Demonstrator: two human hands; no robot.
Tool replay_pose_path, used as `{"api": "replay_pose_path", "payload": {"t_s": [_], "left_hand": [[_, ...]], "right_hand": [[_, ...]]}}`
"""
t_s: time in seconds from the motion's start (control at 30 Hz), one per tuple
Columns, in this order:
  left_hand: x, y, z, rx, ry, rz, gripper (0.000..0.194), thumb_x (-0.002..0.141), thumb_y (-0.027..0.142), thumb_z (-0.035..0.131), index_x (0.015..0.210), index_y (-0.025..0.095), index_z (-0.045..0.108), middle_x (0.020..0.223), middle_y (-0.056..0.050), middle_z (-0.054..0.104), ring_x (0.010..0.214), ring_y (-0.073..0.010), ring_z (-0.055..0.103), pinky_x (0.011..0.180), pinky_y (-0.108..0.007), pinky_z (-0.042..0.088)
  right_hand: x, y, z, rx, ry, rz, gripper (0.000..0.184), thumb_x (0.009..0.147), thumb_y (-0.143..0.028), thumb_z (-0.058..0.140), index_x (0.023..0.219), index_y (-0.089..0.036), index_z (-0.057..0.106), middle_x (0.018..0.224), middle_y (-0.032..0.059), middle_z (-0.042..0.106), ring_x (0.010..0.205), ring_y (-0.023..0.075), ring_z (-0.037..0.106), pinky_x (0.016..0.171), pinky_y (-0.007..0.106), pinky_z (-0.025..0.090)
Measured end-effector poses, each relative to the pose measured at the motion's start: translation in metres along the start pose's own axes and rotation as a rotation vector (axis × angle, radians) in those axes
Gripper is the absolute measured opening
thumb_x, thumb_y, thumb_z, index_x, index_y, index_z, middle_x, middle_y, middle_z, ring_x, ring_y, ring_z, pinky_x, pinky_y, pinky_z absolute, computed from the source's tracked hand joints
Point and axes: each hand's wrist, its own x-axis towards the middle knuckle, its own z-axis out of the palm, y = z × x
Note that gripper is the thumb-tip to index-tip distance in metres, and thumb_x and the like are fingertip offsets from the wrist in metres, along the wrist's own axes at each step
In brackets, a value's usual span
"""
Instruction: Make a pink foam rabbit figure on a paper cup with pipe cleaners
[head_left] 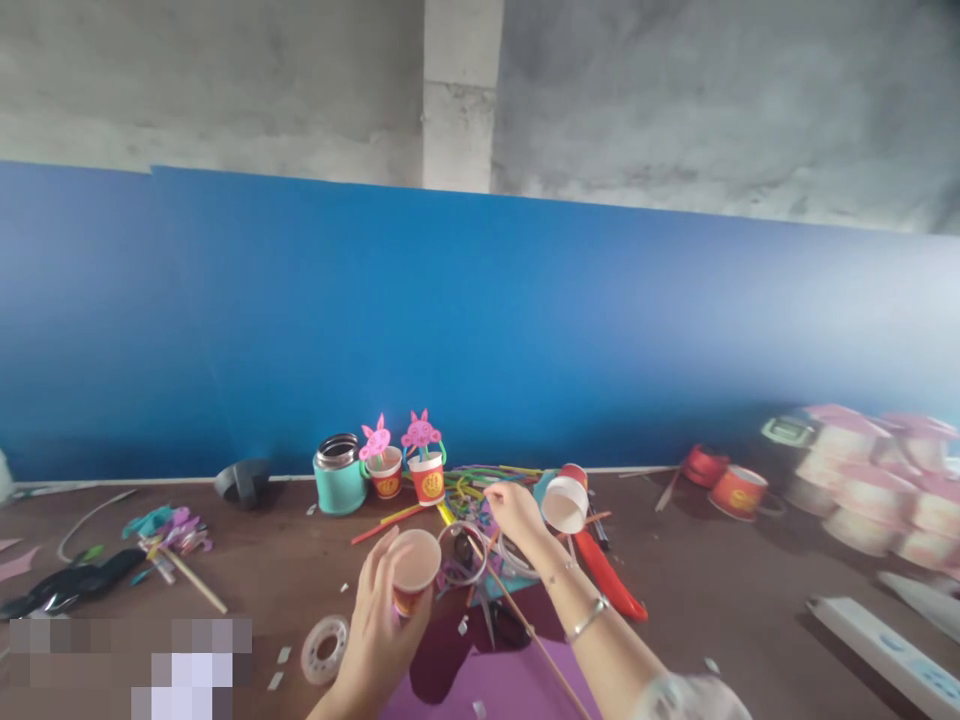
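Note:
My left hand (382,600) is wrapped round a red paper cup (417,562), its open mouth turned up towards me. My right hand (516,512) reaches over a heap of coloured pipe cleaners (469,490), fingers curled closed; whatever they may hold is hidden. Just right of that hand a second paper cup (566,503) lies tipped with its mouth facing me. Behind the heap stand two decorated paper cups (430,484), each with a pink animal face on top. Scissors (504,622) lie between my forearms on purple sheets (487,685).
A teal metal jar (340,480) stands at the back. A tape roll (325,648) lies left of my left hand, and a thin wooden stick (540,655) slants beside my right forearm. Stacked pink-and-white cups (877,490) and a power strip (889,645) are at the right.

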Motion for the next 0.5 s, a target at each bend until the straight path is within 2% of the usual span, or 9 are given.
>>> {"api": "replay_pose_path", "payload": {"t_s": [0.1,0.17,0.3,0.4,0.5], "left_hand": [[-0.002,0.002,0.002,0.021,-0.039,0.001,0.014,0.082,0.024,0.054,0.095,0.021,0.057,0.126,-0.014,0.052,0.120,-0.0297,0.048,0.090,-0.045,0.049],[-0.004,0.004,0.003,0.026,-0.050,-0.006,0.005,0.083,0.024,0.052,0.083,0.022,0.057,0.127,-0.013,0.051,0.122,-0.0292,0.046,0.091,-0.044,0.048],[-0.004,0.005,0.007,0.006,0.012,-0.010,0.009,0.085,0.021,0.047,0.078,0.021,0.053,0.127,-0.013,0.051,0.124,-0.0292,0.042,0.092,-0.044,0.046],[-0.003,0.001,0.007,0.047,0.055,-0.013,0.008,0.084,0.018,0.046,0.078,0.021,0.050,0.126,-0.015,0.050,0.121,-0.0304,0.044,0.088,-0.045,0.046],[-0.001,-0.004,0.005,0.097,0.068,-0.010,0.007,0.083,0.019,0.049,0.076,0.022,0.048,0.118,-0.014,0.054,0.114,-0.0303,0.048,0.084,-0.045,0.047]], "right_hand": [[0.027,0.003,0.008,-0.086,0.022,0.009,0.029,0.085,-0.016,0.046,0.099,-0.019,0.071,0.105,0.0088,0.070,0.100,0.0213,0.060,0.084,0.026,0.040],[0.040,0.000,0.015,-0.138,0.024,-0.017,0.030,0.083,-0.016,0.050,0.106,-0.017,0.069,0.109,0.0098,0.068,0.105,0.0230,0.057,0.086,0.028,0.038],[0.054,-0.007,0.028,-0.229,0.016,-0.067,0.036,0.077,-0.009,0.051,0.109,-0.016,0.066,0.110,0.0122,0.065,0.108,0.0264,0.052,0.088,0.033,0.035],[0.059,-0.006,0.033,-0.275,0.012,-0.071,0.036,0.075,-0.003,0.047,0.105,-0.011,0.066,0.109,0.0177,0.063,0.106,0.0289,0.052,0.089,0.038,0.032],[0.060,0.001,0.032,-0.270,-0.017,-0.087,0.032,0.077,-0.003,0.045,0.097,-0.011,0.069,0.106,0.0192,0.063,0.104,0.0284,0.053,0.089,0.038,0.031]]}}
